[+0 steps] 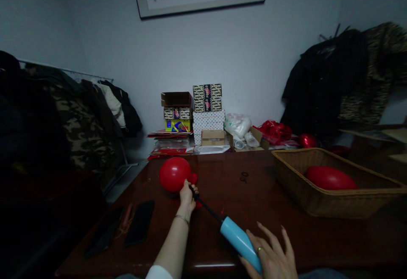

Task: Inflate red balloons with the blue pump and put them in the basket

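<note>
Red balloon at pump nozzle, inflation step in hand

Red balloon (pixel 174 174) rounded out, left of centre in frame, above the table (pixel 219 164); its neck end meets the black nozzle (pixel 193 192) of the hand pump (pixel 240 241); left hand (pixel 187 198) closed on this join, fingertips against the balloon; pump slants to lower centre, black rod showing ahead of the light-blue barrel; right hand (pixel 275 260) at the barrel's rear end, fingers spread, firmness of grip cannot be told; wicker basket (pixel 343 205) at right of frame, second red balloon (pixel 330 178) inside; dark phone (pixel 139 223) lower left, apart from both hands; judgement: any further stroke calls for a tight left pinch at the neck, barrel kept in line with the rod.
</note>
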A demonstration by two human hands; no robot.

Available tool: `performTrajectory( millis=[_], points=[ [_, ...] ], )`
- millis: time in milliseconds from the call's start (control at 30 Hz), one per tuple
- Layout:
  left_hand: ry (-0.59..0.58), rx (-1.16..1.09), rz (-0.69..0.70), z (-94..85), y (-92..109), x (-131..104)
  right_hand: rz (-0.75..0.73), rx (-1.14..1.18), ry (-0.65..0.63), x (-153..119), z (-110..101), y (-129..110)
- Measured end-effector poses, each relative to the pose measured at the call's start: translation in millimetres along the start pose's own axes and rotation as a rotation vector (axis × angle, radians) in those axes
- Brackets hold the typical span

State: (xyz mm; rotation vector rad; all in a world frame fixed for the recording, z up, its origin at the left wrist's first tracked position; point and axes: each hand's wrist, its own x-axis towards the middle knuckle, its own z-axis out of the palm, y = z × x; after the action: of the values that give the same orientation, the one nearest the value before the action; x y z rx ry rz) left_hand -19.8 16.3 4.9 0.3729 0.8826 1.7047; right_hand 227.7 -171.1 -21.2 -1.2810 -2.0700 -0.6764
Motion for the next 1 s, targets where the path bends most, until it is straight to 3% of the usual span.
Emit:
performTrajectory(
  millis=[167,367,533,800,1000],
  points=[
    [0.005,-0.007,-0.033,4.5,-14,-15,0.059,0.048,-0.048,16,4,-11],
    [0.007,-0.004,-0.067,8.2,-36,-32,0.272,0.138,-0.127,48,13,-35],
    [0.005,0.005,-0.098,9.2,-42,-35,0.311,0.152,-0.162,62,17,-43],
    [0.041,0.044,-0.073,0.5,-40,-21,0.276,0.153,-0.127,46,23,-41],
    [0.035,0.037,-0.032,-7.4,-29,-4,0.075,0.082,-0.078,17,15,-15]
  ],
)
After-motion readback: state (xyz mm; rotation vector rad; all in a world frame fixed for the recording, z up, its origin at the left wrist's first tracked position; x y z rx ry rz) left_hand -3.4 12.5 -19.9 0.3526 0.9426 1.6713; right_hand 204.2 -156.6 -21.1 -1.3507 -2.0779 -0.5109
